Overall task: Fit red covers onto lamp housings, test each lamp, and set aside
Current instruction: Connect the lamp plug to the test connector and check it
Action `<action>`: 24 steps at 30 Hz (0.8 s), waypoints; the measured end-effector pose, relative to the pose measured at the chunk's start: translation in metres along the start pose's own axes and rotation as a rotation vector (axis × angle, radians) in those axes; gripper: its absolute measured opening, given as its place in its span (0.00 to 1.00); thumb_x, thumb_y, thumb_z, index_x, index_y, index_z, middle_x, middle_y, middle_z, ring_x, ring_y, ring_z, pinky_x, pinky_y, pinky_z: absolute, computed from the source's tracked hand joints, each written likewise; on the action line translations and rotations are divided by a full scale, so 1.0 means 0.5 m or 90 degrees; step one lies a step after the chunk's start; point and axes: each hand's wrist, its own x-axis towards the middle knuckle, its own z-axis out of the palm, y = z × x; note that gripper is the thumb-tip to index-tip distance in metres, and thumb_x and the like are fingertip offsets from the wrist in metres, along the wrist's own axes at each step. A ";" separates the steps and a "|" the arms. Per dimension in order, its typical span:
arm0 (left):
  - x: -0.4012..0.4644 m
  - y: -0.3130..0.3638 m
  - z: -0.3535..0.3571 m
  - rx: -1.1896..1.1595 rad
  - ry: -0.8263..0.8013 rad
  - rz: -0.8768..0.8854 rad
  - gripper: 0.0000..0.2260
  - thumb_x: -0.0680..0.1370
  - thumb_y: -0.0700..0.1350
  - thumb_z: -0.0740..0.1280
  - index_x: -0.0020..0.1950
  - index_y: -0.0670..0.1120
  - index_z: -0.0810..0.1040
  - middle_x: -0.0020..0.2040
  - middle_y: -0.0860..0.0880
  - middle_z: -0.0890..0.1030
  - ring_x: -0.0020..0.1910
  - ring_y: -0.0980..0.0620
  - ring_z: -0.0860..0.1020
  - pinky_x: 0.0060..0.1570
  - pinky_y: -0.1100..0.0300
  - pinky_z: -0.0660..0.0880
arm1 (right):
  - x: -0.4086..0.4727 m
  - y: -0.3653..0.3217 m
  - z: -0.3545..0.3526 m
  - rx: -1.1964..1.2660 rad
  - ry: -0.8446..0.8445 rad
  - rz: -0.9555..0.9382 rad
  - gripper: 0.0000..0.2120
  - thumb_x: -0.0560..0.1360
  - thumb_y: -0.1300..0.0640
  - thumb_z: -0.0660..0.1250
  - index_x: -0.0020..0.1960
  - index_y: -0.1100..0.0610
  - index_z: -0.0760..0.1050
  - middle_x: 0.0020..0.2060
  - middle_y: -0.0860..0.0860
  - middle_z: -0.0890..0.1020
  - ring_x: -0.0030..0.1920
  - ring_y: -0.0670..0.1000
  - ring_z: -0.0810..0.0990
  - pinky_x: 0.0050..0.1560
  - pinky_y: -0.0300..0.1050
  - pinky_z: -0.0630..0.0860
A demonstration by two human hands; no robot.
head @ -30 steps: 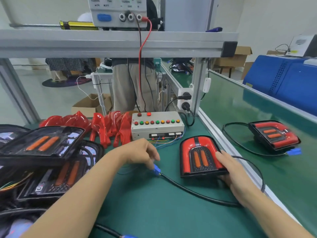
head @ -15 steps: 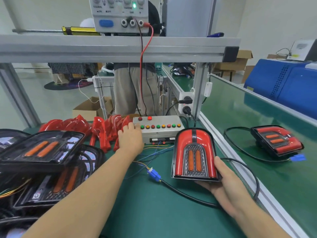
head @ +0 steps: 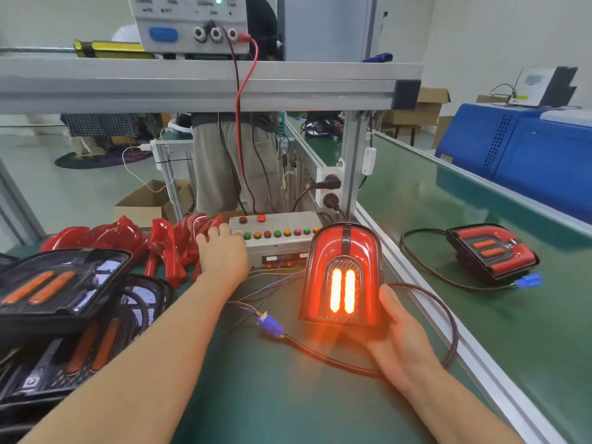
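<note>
- Right hand (head: pixel 400 341) holds the lamp (head: pixel 344 277) up from below, with the thumb along its right edge and the other fingers hidden behind it.
- Two long bars in the middle of the lamp glow bright orange, and the glow falls on the green tabletop (head: pixel 256 395).
- Left hand (head: pixel 222 254) rests on the left end of the button box (head: pixel 275 238), at about 10 o'clock from the lamp; its fingers lie fairly straight and grip nothing.
- A black cable (head: pixel 448 322) loops from the lamp round the right hand to a blue plug (head: pixel 270 325) at about 8 o'clock from the lamp.
- Loose red covers (head: pixel 128 238) lie in a heap at 9 o'clock from the button box.
- Black lamp housings (head: pixel 61 283) are stacked at the left edge of the tabletop.
- Another finished lamp (head: pixel 491 251) lies well apart on the green belt (head: pixel 480 315), at 3 o'clock from the held lamp.
</note>
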 end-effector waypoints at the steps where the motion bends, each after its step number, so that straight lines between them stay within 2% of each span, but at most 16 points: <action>1: 0.001 0.001 0.000 0.002 0.005 -0.001 0.19 0.77 0.45 0.63 0.68 0.48 0.72 0.66 0.43 0.69 0.66 0.42 0.66 0.65 0.47 0.62 | 0.000 -0.001 0.000 0.004 0.001 0.001 0.23 0.76 0.47 0.60 0.69 0.54 0.72 0.62 0.56 0.80 0.62 0.58 0.80 0.50 0.58 0.81; 11: -0.014 0.012 -0.004 -0.018 0.003 -0.045 0.21 0.75 0.47 0.64 0.69 0.47 0.71 0.67 0.43 0.68 0.66 0.42 0.64 0.65 0.46 0.61 | -0.004 -0.004 0.002 0.023 0.004 0.015 0.22 0.77 0.48 0.59 0.69 0.53 0.72 0.62 0.56 0.81 0.61 0.58 0.80 0.51 0.58 0.81; 14: -0.032 0.047 -0.006 -0.088 0.000 -0.080 0.28 0.74 0.47 0.65 0.74 0.46 0.62 0.74 0.42 0.59 0.73 0.41 0.55 0.70 0.41 0.53 | -0.003 -0.004 -0.001 0.038 0.019 0.032 0.24 0.77 0.47 0.59 0.69 0.56 0.71 0.61 0.58 0.81 0.60 0.59 0.81 0.51 0.59 0.82; 17: -0.047 0.110 -0.008 -0.174 0.018 -0.006 0.37 0.74 0.44 0.66 0.78 0.51 0.50 0.79 0.44 0.46 0.77 0.42 0.43 0.71 0.37 0.41 | -0.005 -0.008 0.000 0.043 0.034 0.042 0.24 0.77 0.48 0.59 0.69 0.58 0.72 0.59 0.59 0.82 0.60 0.61 0.81 0.53 0.62 0.80; 20: -0.033 0.162 -0.019 -0.229 -0.019 0.056 0.37 0.74 0.42 0.64 0.78 0.56 0.49 0.79 0.44 0.42 0.77 0.40 0.39 0.70 0.35 0.36 | -0.014 -0.015 0.003 0.046 0.038 0.042 0.26 0.73 0.48 0.61 0.68 0.58 0.73 0.59 0.59 0.82 0.60 0.62 0.80 0.55 0.64 0.78; 24: -0.010 0.196 -0.025 -0.230 -0.096 0.058 0.33 0.77 0.50 0.61 0.78 0.58 0.48 0.79 0.43 0.40 0.75 0.36 0.37 0.68 0.32 0.35 | -0.034 -0.023 -0.007 0.059 0.038 0.064 0.24 0.76 0.47 0.60 0.67 0.57 0.74 0.59 0.60 0.82 0.59 0.62 0.81 0.55 0.65 0.77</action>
